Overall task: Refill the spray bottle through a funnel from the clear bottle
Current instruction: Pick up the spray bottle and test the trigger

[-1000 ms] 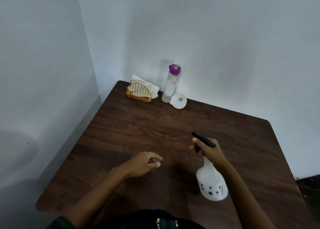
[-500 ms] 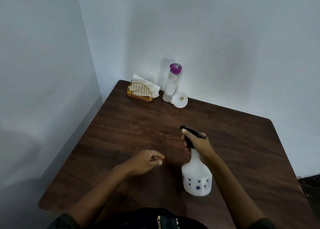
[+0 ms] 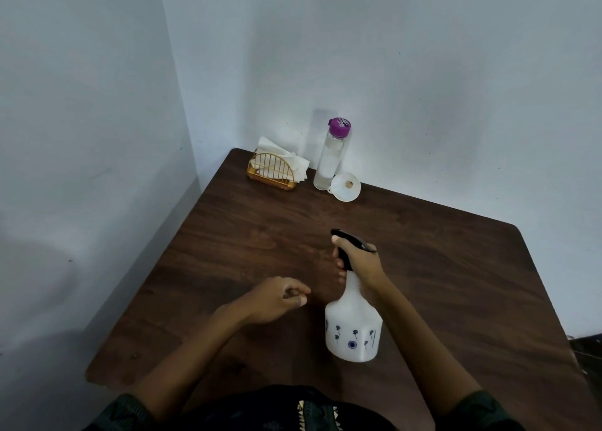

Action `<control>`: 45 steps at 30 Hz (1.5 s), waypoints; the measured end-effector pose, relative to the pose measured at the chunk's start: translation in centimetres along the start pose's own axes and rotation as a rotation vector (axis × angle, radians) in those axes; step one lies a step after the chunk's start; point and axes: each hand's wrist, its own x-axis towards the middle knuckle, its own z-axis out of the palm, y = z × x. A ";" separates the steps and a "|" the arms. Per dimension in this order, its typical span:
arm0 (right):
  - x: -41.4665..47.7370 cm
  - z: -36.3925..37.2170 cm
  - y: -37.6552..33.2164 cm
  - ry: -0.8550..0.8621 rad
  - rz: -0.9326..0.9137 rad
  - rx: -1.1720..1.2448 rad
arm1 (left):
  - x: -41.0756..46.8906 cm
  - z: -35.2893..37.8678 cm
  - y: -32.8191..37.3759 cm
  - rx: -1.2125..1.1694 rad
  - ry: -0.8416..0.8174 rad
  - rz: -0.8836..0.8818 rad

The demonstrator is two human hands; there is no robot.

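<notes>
A white spray bottle with small blue flower prints and a black trigger head stands near the table's front middle. My right hand grips its neck just under the trigger head. My left hand rests on the table to the left of the bottle, fingers loosely curled, holding nothing. At the far back corner stands a tall clear bottle with a purple cap, still capped. A white funnel lies right beside its base on the table.
A gold wire napkin holder with white napkins sits at the back left corner of the dark wooden table. White walls close in behind and to the left. A dark object shows past the table's right edge.
My right hand has carried the spray bottle leftward toward the table's middle and stood it down. My left hand has barely moved.
</notes>
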 end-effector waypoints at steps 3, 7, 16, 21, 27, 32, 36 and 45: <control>-0.2 -0.3 0.2 -0.020 0.000 -0.005 | -0.1 0.0 0.0 0.010 -0.003 0.004; -0.7 -1.8 0.4 -0.200 0.014 -0.084 | -0.3 -0.2 0.1 -0.017 -0.018 0.003; 0.2 -5.5 3.7 0.134 0.056 -0.085 | 0.2 0.5 0.4 -0.006 -0.016 0.002; -1.2 -8.1 3.2 0.048 0.006 0.038 | 0.6 0.6 0.6 0.010 -0.021 -0.008; -1.0 -7.7 2.3 0.379 -0.120 0.213 | 1.1 1.1 1.8 0.010 -0.070 0.010; -1.5 -6.8 0.8 0.209 -0.235 0.177 | 2.1 1.3 4.1 -0.065 -0.141 0.033; -1.2 -5.2 0.5 0.113 -0.358 0.055 | 3.3 1.9 6.2 -0.040 -0.126 0.115; 0.2 -2.0 2.8 0.191 -0.503 -0.007 | 5.2 3.4 6.2 -0.058 0.004 0.113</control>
